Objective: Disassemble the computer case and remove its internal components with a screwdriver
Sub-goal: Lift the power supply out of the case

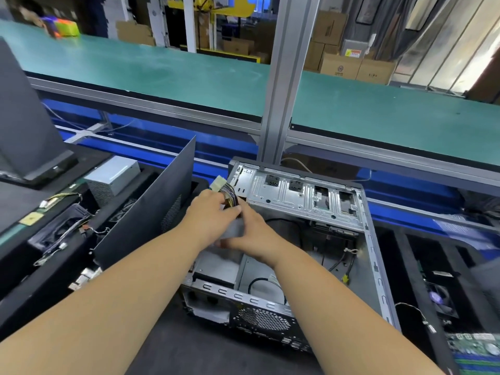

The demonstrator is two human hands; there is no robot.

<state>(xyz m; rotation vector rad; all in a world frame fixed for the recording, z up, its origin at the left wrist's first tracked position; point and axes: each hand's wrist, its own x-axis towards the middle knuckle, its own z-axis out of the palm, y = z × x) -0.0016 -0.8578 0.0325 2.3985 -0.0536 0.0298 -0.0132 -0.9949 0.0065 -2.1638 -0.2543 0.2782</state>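
The open computer case (374,266) lies on its side on the dark bench, with its silver drive cage (297,197) at the far end. Above the case's left part, both hands hold a grey power supply (234,230), which is blurred. My left hand (212,212) grips its top, with the fingers at the root of the coloured cable bundle (230,197). The bundle ends in a white connector (219,184). My right hand (253,234) grips the supply from the right and underneath. No screwdriver is in view.
A dark side panel (151,204) stands tilted just left of the case. Left of it, a tray holds a silver power supply (113,175), a fan and loose wires. A tray at the right holds a fan (439,299) and a green board (476,347). An aluminium post (284,85) rises behind the case.
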